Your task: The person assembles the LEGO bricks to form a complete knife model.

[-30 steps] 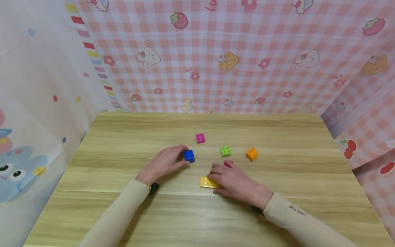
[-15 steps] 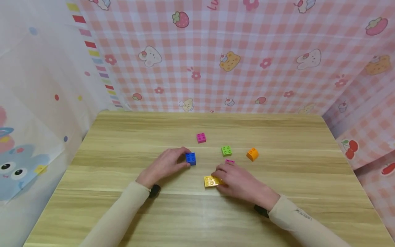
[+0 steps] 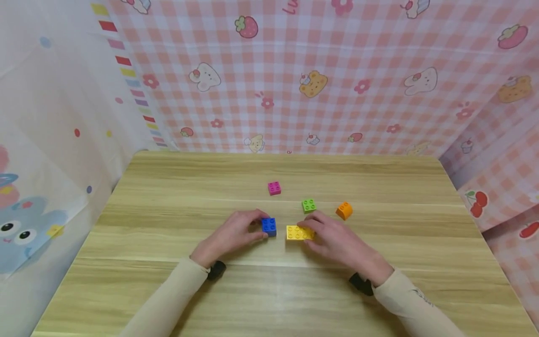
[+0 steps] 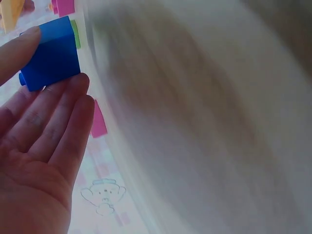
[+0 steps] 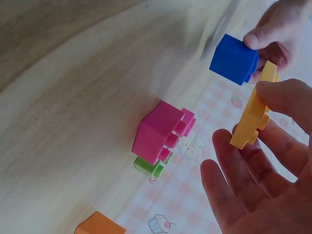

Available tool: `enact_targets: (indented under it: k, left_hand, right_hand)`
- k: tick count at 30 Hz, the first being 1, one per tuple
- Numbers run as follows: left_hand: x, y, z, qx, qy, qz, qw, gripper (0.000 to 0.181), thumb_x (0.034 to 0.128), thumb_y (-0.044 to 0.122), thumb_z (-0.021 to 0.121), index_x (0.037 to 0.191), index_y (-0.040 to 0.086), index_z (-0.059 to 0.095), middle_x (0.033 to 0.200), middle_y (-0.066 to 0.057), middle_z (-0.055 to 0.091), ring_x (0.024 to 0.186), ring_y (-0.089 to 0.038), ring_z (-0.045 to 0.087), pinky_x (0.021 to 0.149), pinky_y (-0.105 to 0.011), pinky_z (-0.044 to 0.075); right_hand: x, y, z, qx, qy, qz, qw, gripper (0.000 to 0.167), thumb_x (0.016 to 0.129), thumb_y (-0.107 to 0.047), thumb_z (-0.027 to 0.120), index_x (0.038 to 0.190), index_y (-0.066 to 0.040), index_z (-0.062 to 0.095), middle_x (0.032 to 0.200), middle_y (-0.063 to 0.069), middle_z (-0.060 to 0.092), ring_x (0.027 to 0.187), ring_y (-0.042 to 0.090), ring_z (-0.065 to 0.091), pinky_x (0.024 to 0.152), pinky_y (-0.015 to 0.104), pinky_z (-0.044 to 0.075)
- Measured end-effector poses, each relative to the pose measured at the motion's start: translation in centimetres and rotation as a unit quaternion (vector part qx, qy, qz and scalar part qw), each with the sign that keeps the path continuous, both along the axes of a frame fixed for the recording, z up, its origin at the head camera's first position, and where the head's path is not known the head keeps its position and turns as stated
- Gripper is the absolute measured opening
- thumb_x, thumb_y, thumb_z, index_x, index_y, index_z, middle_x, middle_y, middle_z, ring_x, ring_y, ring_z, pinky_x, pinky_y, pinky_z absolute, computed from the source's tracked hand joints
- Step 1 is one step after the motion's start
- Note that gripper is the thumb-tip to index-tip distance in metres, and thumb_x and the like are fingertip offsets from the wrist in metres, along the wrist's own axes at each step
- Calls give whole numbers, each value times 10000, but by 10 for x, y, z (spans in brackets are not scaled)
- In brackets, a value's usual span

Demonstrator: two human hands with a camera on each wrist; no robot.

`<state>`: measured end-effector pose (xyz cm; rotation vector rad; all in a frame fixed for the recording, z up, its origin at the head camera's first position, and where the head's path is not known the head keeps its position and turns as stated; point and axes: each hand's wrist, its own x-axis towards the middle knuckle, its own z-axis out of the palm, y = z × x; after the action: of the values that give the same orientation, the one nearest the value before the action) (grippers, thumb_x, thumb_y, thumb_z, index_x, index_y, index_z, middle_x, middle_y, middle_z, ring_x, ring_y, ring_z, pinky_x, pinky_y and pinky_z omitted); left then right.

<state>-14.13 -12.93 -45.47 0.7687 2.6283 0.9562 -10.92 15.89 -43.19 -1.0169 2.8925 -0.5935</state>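
In the head view my left hand (image 3: 236, 236) pinches a square blue building brick (image 3: 269, 227) between thumb and fingers. My right hand (image 3: 341, 241) pinches a longer, flat yellow building brick (image 3: 294, 232) by its right part, studs up. A small gap separates the two bricks, blue on the left and yellow on the right. The right wrist view shows the thin yellow brick (image 5: 251, 114) held off the table, with the blue brick (image 5: 234, 59) beyond it. A pink brick (image 5: 160, 129) stands near my right hand; that hand hides it in the head view.
Behind the hands lie another pink brick (image 3: 274, 188) and a lime green brick (image 3: 309, 205). An orange brick with a rounded top (image 3: 344, 210) is farther right. The wooden table (image 3: 189, 182) backs onto a pink checked cloth (image 3: 236, 93).
My right hand has gripped the yellow brick, lifted it and brought it away from me, covering the near pink brick. My left hand has moved the blue brick right and nearer to me.
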Motion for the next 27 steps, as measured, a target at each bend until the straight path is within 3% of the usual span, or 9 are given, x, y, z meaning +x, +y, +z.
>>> enact_targets:
  k: [10,15,22,27]
  left_hand:
    - [6,12,-2,150,-87,-290,9994,379,936,176,794,1275,57,675,1198,-65,724,1057,-178,670,963,-385,567]
    - [8,16,-3,8,-161,-386,9991,383,938,206,797,1280,78,681,1211,-40,723,1071,-158,661,987,-370,554]
    - [6,20,-5,-81,-224,-603,9979,377,928,225,809,1264,99,695,1188,3,725,1056,-110,654,966,-312,549]
    - [3,20,-4,-112,-318,-696,9970,420,912,208,824,1288,88,680,1221,-19,719,1095,-137,659,995,-332,542]
  right_hand:
    - [-3,4,1,-288,145,-164,9993,420,887,-174,839,1279,-105,705,1241,52,646,1033,196,623,907,391,585]
    - [-3,4,1,-376,209,-169,9989,417,893,-183,837,1279,-100,704,1230,51,648,1014,186,622,895,384,590]
    - [-3,6,1,-470,255,-203,9984,419,889,-177,841,1277,-93,707,1208,51,650,964,171,617,862,364,597]
    - [-3,7,0,-460,227,-225,9984,422,890,-176,840,1283,-98,706,1213,50,649,927,150,600,840,347,595]
